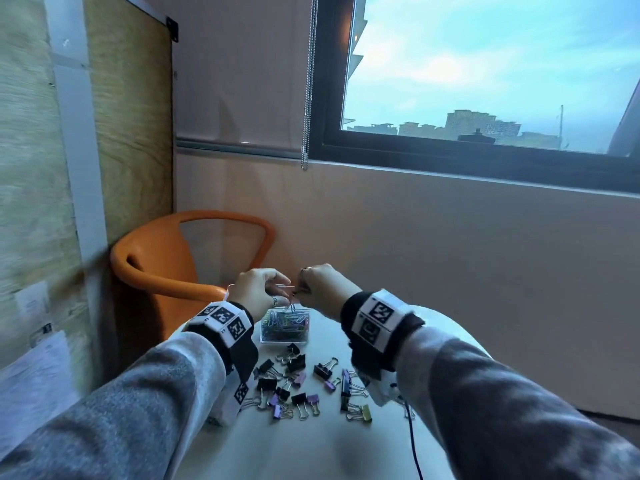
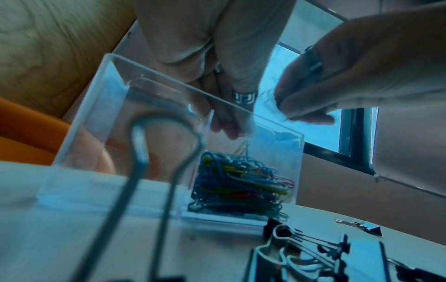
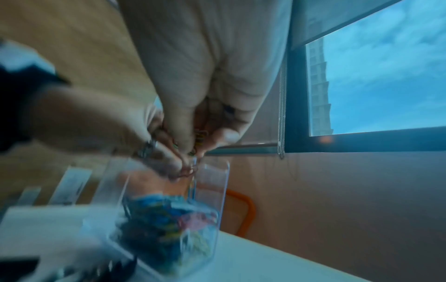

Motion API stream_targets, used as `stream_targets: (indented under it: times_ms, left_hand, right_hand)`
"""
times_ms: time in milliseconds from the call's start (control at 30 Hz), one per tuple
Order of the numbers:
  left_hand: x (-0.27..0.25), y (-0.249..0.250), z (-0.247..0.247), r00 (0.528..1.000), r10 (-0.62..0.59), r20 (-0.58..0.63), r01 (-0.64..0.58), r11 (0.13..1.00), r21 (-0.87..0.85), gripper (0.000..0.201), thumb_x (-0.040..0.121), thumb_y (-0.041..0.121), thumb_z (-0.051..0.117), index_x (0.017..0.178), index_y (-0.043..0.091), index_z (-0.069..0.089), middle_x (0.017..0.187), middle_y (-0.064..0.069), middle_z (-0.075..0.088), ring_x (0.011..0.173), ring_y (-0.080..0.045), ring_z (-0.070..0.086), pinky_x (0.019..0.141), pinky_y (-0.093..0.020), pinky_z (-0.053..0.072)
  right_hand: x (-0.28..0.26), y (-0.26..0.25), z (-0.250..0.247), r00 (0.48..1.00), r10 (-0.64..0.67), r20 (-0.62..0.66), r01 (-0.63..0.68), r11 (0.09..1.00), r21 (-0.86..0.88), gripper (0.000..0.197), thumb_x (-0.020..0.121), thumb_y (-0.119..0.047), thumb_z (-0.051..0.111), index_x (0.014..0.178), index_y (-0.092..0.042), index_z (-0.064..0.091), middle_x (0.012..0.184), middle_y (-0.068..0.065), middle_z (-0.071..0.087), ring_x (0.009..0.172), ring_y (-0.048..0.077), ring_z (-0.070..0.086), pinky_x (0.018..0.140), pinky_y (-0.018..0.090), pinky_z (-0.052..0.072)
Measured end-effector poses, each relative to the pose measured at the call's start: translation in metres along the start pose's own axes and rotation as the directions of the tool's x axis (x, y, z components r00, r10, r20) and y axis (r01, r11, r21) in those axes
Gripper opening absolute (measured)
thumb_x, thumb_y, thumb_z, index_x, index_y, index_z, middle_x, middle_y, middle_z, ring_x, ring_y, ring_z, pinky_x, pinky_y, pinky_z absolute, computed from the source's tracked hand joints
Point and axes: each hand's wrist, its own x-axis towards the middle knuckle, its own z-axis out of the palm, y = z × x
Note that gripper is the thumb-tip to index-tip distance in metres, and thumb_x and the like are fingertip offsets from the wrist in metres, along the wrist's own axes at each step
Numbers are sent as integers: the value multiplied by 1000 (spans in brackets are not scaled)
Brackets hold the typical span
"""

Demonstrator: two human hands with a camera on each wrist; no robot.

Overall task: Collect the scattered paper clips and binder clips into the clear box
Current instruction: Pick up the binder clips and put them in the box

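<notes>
Both hands meet just above the clear box (image 1: 284, 329). The right hand (image 1: 320, 284) has its fingers curled around a small bunch of paper clips (image 3: 201, 136), mostly hidden inside the fist. The left hand (image 1: 258, 289) pinches a few linked clips that dangle toward the box; motion blur smears them. Coloured paper clips (image 2: 239, 179) already fill part of the box. Binder clips (image 1: 298, 386) lie scattered on the white table (image 1: 311, 448) nearer the person, some hidden by the wrists.

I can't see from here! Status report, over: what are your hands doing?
Both hands, left and right, above clear box, pinching paper clips. Box holds colored clips. Binder clips still on table. Nothing blocking.
</notes>
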Motion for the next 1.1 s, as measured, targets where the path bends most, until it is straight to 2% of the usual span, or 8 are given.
stream_targets:
  times_ms: [100, 200, 400, 533, 633, 833, 967, 1100]
  left_hand:
    - [0, -2, 3, 1000, 14, -8, -14, 1000, 2, 39, 73, -6, 71, 80, 32, 67, 84, 3, 76, 84, -8, 70, 90, -30, 54]
    - [-5, 5, 4, 999, 34, -9, -33, 999, 32, 25, 81, 5, 67, 101, 19, 70, 97, -1, 74, 88, -8, 66, 84, -17, 45]
    - [-18, 20, 6, 995, 97, -7, -96, 991, 89, 26, 85, 4, 56, 106, 17, 64, 98, 0, 69, 89, -14, 62, 66, -12, 40]
    - [-28, 38, 21, 954, 299, 24, -298, 933, 202, 27, 82, 6, 57, 104, 20, 64, 92, 4, 60, 89, -16, 58, 80, -30, 49]
    - [-37, 59, 41, 909, 379, 175, -412, 880, 234, 20, 86, 12, 58, 103, 20, 64, 86, 11, 52, 81, -10, 53, 72, -21, 45]
    - [-58, 99, 96, 751, 180, 636, -463, 830, 311, 30, 84, 29, 65, 112, 17, 65, 107, -2, 66, 95, -18, 59, 88, -32, 50]
    - [-61, 109, 117, 719, 65, 692, -455, 797, 398, 30, 80, 24, 70, 108, 13, 69, 106, -8, 71, 98, -25, 64, 83, -31, 51]
    - [-61, 110, 118, 723, -23, 690, -395, 807, 440, 25, 84, 20, 67, 108, 12, 71, 109, -6, 71, 95, -20, 64, 82, -29, 50]
  right_hand:
    - [9, 3, 16, 999, 30, -43, -30, 1000, 1, 16, 86, -16, 64, 99, -11, 70, 96, 10, 68, 86, 27, 65, 81, 33, 54]
    - [7, 8, 18, 998, 53, -24, -52, 997, 52, 18, 84, -22, 67, 100, -16, 71, 102, 10, 69, 96, 26, 65, 87, 33, 52]
    - [-24, 16, -26, 999, 40, 24, -42, 995, 87, 28, 96, -15, 47, 118, -7, 63, 117, 9, 66, 105, 24, 61, 89, 23, 45]
    - [-66, 56, -45, 917, 149, 371, -138, 989, -55, 26, 93, -29, 53, 110, -11, 62, 110, 11, 68, 76, 19, 61, 75, 31, 54]
    - [-96, 82, -35, 809, 285, 514, -233, 958, -165, 28, 89, -37, 58, 107, -16, 57, 90, 2, 68, 57, 11, 53, 55, 22, 47]
    - [-127, 101, -14, 780, 266, 567, -325, 946, 4, 18, 88, -26, 62, 105, -22, 57, 95, 3, 59, 59, 6, 56, 53, 18, 51]
    - [-133, 107, -9, 812, 270, 517, -348, 936, 58, 23, 86, -22, 62, 107, -15, 64, 92, 5, 63, 60, 8, 57, 65, 25, 56]
    - [-139, 110, -9, 816, 257, 517, -321, 946, 36, 11, 87, -21, 60, 97, -19, 65, 102, 11, 71, 58, 11, 58, 58, 14, 50]
